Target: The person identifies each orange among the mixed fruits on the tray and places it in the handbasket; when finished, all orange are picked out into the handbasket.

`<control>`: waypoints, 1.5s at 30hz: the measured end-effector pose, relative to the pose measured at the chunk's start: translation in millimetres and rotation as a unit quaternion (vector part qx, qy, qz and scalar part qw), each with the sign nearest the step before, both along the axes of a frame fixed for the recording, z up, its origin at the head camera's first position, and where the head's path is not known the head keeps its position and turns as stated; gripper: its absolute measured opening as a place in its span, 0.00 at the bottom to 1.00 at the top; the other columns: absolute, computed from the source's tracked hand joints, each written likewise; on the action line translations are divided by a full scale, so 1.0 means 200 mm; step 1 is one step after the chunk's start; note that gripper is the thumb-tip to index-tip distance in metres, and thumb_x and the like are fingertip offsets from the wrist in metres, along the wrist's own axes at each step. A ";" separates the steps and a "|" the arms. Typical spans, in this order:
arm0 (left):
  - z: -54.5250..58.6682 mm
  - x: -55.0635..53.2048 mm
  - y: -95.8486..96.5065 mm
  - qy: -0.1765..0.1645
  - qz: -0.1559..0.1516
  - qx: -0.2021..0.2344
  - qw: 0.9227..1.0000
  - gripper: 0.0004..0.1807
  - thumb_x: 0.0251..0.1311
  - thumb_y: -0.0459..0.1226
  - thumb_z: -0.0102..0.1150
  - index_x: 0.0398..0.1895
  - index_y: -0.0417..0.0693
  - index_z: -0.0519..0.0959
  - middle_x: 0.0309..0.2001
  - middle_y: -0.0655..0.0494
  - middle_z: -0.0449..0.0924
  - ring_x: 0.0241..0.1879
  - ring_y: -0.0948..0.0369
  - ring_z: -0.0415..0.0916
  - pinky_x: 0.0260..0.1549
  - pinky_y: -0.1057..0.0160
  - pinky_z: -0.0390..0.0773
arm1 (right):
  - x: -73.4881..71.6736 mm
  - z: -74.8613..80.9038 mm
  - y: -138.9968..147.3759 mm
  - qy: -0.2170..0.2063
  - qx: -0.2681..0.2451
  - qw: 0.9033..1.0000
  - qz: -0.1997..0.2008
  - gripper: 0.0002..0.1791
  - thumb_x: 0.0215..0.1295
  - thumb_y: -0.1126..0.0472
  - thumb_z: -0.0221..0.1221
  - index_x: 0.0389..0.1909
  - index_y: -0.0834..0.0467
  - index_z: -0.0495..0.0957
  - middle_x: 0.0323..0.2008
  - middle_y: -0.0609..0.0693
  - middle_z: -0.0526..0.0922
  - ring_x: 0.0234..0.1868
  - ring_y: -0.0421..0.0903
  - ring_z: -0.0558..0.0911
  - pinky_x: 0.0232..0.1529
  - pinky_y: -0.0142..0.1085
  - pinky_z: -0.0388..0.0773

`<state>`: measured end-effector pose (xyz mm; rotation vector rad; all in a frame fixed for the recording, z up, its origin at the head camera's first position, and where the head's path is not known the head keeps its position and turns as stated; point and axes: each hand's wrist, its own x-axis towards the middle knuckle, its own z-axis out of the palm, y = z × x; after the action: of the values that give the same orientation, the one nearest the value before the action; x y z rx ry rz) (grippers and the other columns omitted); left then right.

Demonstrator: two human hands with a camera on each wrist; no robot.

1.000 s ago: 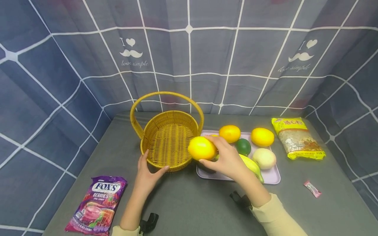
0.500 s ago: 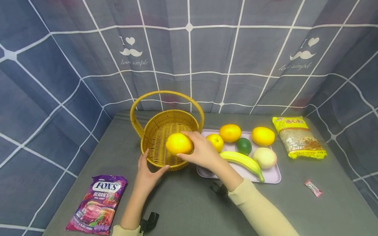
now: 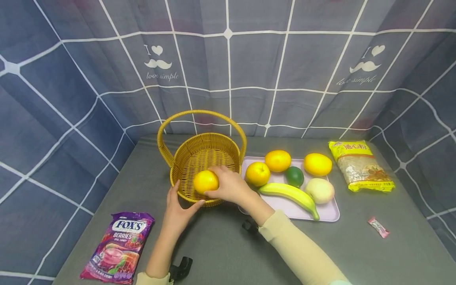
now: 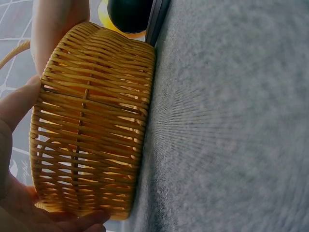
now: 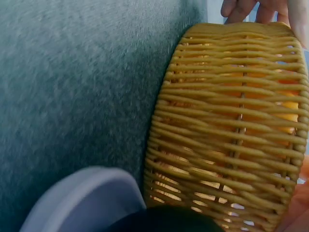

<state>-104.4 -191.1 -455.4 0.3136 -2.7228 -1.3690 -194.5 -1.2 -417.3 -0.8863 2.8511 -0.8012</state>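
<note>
In the head view my right hand [image 3: 228, 184] holds an oval yellow-orange fruit [image 3: 205, 182] inside the front of a round wicker basket [image 3: 210, 144] with a tall arched handle. Thumb and fingers are around the fruit's right side. My left hand [image 3: 178, 209] grips the basket's front-left side, thumb at the rim and fingers round the wall. The left wrist view shows this thumb [image 4: 21, 104] against the woven wall. Orange-yellow patches show through the weave in both wrist views. No other fruit shows in the basket from above.
Right of the basket, a lilac tray [image 3: 329, 213] bears a banana [image 3: 290, 194], a peach [image 3: 319, 190], a small dark green fruit [image 3: 294, 176] and several yellow-orange fruits. Purple candy bag [image 3: 119, 245] lies left, a yellow food packet [image 3: 360, 166] right, beside a small pink-wrapped sweet [image 3: 379, 227].
My right hand has carried the yellow-orange fruit left from over the tray and down into the basket. My left hand has stayed at the basket's side.
</note>
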 end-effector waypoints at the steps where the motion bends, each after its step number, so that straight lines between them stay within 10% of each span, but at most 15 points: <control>1: 0.00 0.00 0.00 0.000 0.000 -0.001 1.000 0.59 0.50 0.58 0.68 0.77 0.51 0.43 0.74 0.35 0.37 0.69 0.34 0.46 0.59 0.31 0.53 | 0.00 0.00 -0.01 0.004 0.010 1.000 0.003 0.41 0.50 0.37 0.66 0.64 0.52 0.70 0.54 0.52 0.76 0.43 0.47 0.79 0.44 0.46 0.77; 18: -0.01 0.00 0.00 0.002 0.001 -0.004 1.000 0.59 0.50 0.58 0.68 0.77 0.52 0.42 0.74 0.34 0.37 0.69 0.33 0.46 0.59 0.31 0.53 | 0.02 -0.02 -0.02 0.023 0.047 0.999 0.006 0.38 0.53 0.36 0.64 0.62 0.52 0.71 0.53 0.51 0.77 0.41 0.47 0.79 0.42 0.43 0.77; 34: 0.00 0.01 0.00 0.005 0.001 -0.001 1.000 0.60 0.49 0.60 0.68 0.78 0.54 0.42 0.75 0.37 0.37 0.70 0.34 0.45 0.59 0.31 0.52 | 0.11 0.07 0.17 0.064 -0.101 0.992 -0.045 0.32 0.58 0.44 0.64 0.63 0.51 0.72 0.58 0.47 0.76 0.58 0.46 0.75 0.58 0.43 0.72; 45: 0.00 0.01 0.00 -0.003 0.001 0.003 1.000 0.60 0.49 0.60 0.68 0.78 0.55 0.41 0.75 0.37 0.36 0.70 0.34 0.44 0.60 0.32 0.52 | 0.13 0.12 0.37 0.066 -0.166 0.977 -0.113 0.31 0.57 0.48 0.66 0.63 0.50 0.73 0.58 0.49 0.75 0.52 0.50 0.79 0.50 0.45 0.77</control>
<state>-102.9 -191.0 -456.0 0.3207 -2.7243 -1.3784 -168.4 73.4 -392.5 -0.6687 3.0243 -1.3232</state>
